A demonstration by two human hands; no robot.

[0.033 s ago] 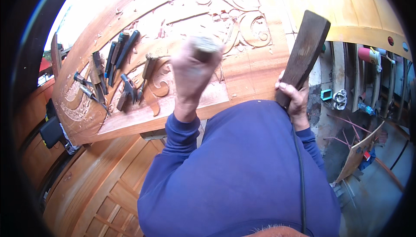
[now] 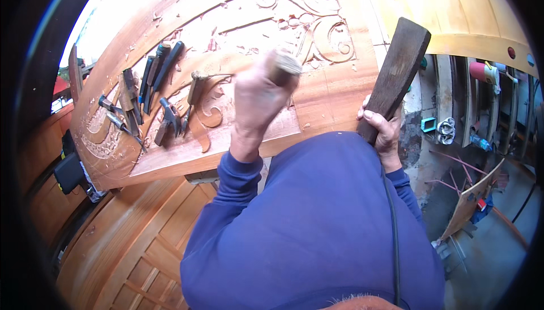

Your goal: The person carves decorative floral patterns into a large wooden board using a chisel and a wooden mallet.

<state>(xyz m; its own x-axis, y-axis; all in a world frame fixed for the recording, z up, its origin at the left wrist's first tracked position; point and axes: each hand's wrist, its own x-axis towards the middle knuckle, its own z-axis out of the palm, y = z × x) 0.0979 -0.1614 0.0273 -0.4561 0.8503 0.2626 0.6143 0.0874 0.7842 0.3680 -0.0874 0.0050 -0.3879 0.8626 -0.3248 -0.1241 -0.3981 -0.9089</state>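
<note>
My left hand (image 2: pixel 258 103) is closed round a thick wooden handle, probably a carving chisel's; its pale end (image 2: pixel 288 62) sticks out above the fist and the blade is hidden. The fist is a little blurred, over a carved wooden panel (image 2: pixel 326 97) with scrolls and loose shavings. By the panel's near right edge, my right hand (image 2: pixel 385 131) grips the lower end of a dark, flat wooden mallet (image 2: pixel 399 63), which slants up and away. Left of my left hand, several chisels (image 2: pixel 167 69) and a short wooden-handled tool (image 2: pixel 195 89) lie on the panel.
A yellowish wooden panel (image 2: pixel 453 7) is at the far right. Below it stand a rack of bars (image 2: pixel 445 83) and a pink container (image 2: pixel 481 72). A panelled wooden door (image 2: pixel 158 242) lies low at left. A dark cord (image 2: pixel 394 236) hangs down my sweater.
My left fist with the handle has shifted slightly to the right. The mallet in my right hand has moved very slightly; the tools on the panel stay put.
</note>
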